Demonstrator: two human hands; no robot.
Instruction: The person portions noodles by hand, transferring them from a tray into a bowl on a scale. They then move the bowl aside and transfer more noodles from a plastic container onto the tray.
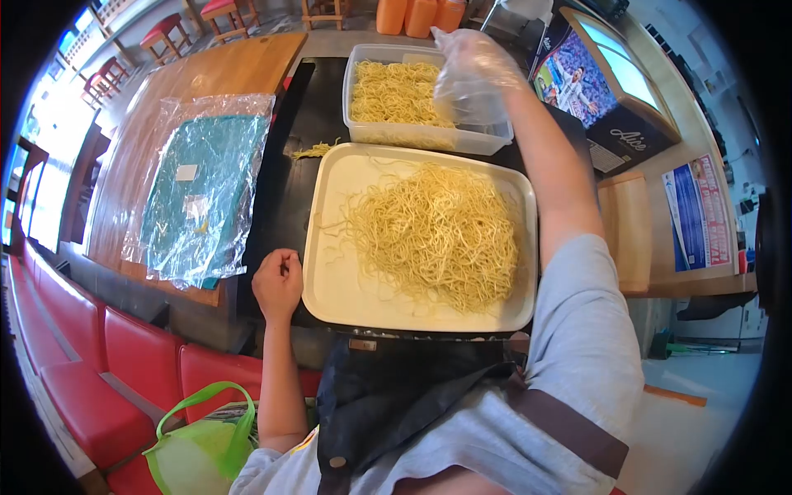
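Note:
A cream tray (pixel 334 285) lies on the black table, with a large pile of yellow noodles (pixel 441 231) on it. Behind the tray stands a clear plastic container (pixel 421 134), which holds more noodles (pixel 396 91). My right hand (pixel 477 66), in a clear plastic glove, is over the container's right end; its fingers are partly blurred and I cannot make out anything in them. Bare and curled into a fist, my left hand (pixel 279 283) rests by the tray's left edge, with nothing seen in it.
A few stray noodles (pixel 315 150) lie left of the container. Clear plastic over a teal sheet (pixel 202 181) covers part of the wooden table (pixel 239 66). Red seats (pixel 140 346) and a green bag (pixel 202 450) are at lower left. A printed box (pixel 577 82) stands at right.

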